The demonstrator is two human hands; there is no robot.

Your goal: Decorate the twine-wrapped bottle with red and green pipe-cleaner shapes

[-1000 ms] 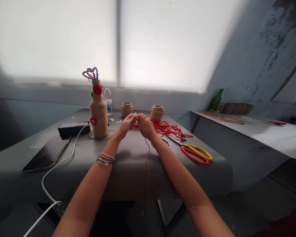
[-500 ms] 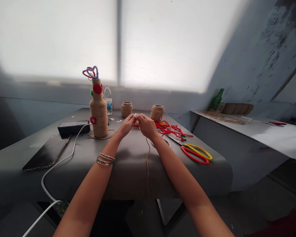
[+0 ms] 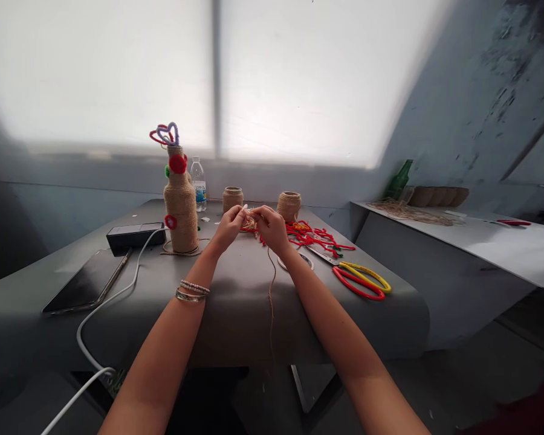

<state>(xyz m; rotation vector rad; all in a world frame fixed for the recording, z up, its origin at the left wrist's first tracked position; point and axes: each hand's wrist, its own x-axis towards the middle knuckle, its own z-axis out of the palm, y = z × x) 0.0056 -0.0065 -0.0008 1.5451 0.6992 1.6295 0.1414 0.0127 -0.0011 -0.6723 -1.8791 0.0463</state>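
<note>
My left hand (image 3: 230, 227) and my right hand (image 3: 271, 228) are close together over the middle of the grey table. Both have their fingers pinched together; what lies between the fingertips is too small to make out. A brown twine (image 3: 271, 293) hangs below my right hand and runs over the table's front edge. Behind the hands is a small heap of pale and red strands (image 3: 250, 223), partly hidden. Two twine-wrapped jars, one on the left (image 3: 233, 199) and one on the right (image 3: 289, 206), stand just beyond the hands.
A twine-wrapped bottle (image 3: 181, 211), a plastic bottle (image 3: 199, 187), a black box (image 3: 135, 237) and a phone (image 3: 88, 281) are at left. Red pipe cleaners (image 3: 315, 234), a tape roll (image 3: 295, 261) and scissors (image 3: 360, 281) lie right. A side table (image 3: 480, 248) holds a green bottle (image 3: 398, 181).
My hands have drawn slightly apart at the fingertips, showing more of the strands behind them. The view has shifted slightly.
</note>
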